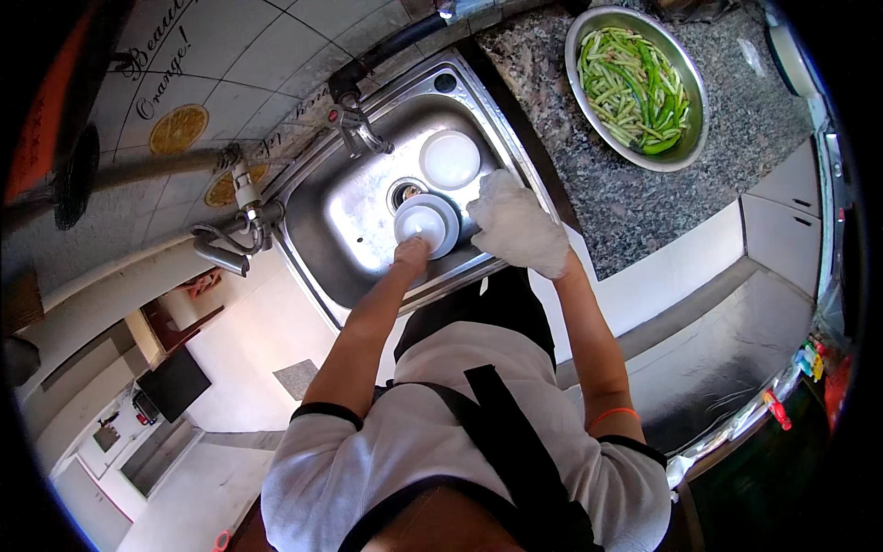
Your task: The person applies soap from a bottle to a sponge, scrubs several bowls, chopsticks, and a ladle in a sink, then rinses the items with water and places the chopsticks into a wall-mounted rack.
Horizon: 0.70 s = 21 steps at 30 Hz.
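Note:
My left hand grips the near edge of a white bowl that lies upside down in the steel sink, next to the drain. My right hand is wrapped in a white fluffy cloth or glove and rests on the sink's right rim, touching the bowl's right side. A second white bowl sits farther back in the sink, apart from both hands.
A tap stands at the sink's back edge, by the tiled wall. On the speckled granite counter to the right sits a large metal basin full of cut green beans. Pipes and a valve run left of the sink.

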Available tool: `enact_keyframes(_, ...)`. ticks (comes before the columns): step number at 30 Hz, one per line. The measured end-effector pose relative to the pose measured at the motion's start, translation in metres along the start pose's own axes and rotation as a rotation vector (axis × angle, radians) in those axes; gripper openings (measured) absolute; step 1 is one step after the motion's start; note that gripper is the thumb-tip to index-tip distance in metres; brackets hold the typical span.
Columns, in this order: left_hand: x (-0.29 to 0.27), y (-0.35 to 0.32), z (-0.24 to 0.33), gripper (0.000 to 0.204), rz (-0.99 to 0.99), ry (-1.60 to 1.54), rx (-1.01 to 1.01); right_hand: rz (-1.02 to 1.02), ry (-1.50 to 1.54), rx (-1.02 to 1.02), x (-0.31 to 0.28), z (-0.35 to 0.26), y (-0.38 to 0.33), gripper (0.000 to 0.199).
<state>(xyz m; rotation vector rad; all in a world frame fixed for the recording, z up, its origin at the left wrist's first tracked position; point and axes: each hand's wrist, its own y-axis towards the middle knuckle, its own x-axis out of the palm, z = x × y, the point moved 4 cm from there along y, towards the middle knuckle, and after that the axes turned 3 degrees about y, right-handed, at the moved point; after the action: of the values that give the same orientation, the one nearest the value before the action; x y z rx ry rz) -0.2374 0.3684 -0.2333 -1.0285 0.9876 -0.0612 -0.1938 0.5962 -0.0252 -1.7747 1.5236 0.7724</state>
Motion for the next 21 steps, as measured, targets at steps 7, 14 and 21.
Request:
enact_keyframes(7, -0.041, -0.029, -0.015, 0.021, 0.179, -0.43, -0.043, 0.21, 1.321, 0.384, 0.083, 0.049, -0.045, 0.03)
enact_keyframes(14, -0.064, -0.089, -0.063, 0.028, 0.393, -2.5, -0.121, -0.108, 1.133, 0.295, 0.065, -0.01, -0.004, 0.029)
enact_keyframes(21, -0.129, -0.139, -0.032, 0.018, 0.529, -2.111, 0.163, 0.38, 0.278, -0.291, 0.059, -0.127, 0.062, 0.027)
